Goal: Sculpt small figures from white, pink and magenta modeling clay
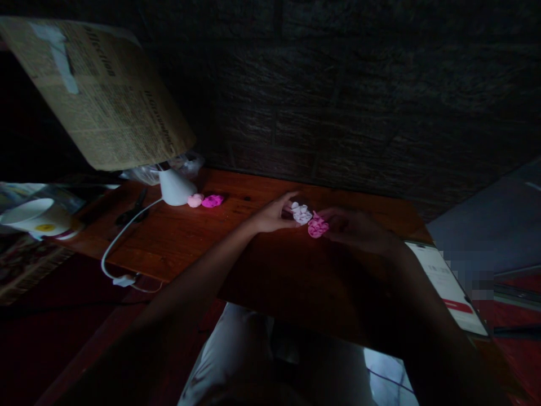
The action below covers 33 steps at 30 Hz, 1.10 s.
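"Where's the white ruffled piece (301, 214)?"
"Pinched in the left hand (274, 215), the pink ruffled piece (318, 226) at its four o'clock."
"The right hand (358, 230)?"
"Pinching the pink ruffled piece, fingertips lost in shadow."

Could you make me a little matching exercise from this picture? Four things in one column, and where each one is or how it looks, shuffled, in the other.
Things:
1. White ruffled piece
2. Magenta lump
3. Lampshade
4. Pink ruffled piece

Places or looks:
A. Covered in newspaper print
B. At the right hand's fingers
C. Beside a pale pink lump
D. At the left hand's fingers

Right pairs: 1-D, 2-C, 3-A, 4-B
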### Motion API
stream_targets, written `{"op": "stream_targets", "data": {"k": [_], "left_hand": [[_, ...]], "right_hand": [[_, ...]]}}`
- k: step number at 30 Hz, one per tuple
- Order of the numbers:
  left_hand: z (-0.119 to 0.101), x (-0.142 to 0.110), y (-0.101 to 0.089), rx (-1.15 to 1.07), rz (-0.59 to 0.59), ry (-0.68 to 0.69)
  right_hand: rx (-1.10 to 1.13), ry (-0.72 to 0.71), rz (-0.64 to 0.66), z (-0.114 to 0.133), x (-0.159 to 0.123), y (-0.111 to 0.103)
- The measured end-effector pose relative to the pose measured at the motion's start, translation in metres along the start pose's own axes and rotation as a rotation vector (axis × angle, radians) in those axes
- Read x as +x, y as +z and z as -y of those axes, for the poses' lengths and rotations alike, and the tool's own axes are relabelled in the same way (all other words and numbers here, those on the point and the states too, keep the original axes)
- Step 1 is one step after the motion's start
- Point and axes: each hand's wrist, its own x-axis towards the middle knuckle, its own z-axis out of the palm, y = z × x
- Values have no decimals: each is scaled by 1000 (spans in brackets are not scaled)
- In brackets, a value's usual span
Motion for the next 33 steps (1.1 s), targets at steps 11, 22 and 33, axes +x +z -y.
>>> {"op": "stream_targets", "data": {"k": [11,22,33], "left_hand": [[1,1,1,-26,11,9],[0,1,0,-17,22,29],[-2,1,1,-27,15,7]], "right_hand": [[-102,3,22,0,-1,-3],[-51,65,3,7,-3,-2],[-44,-19,-34,2,-2,4]]}}
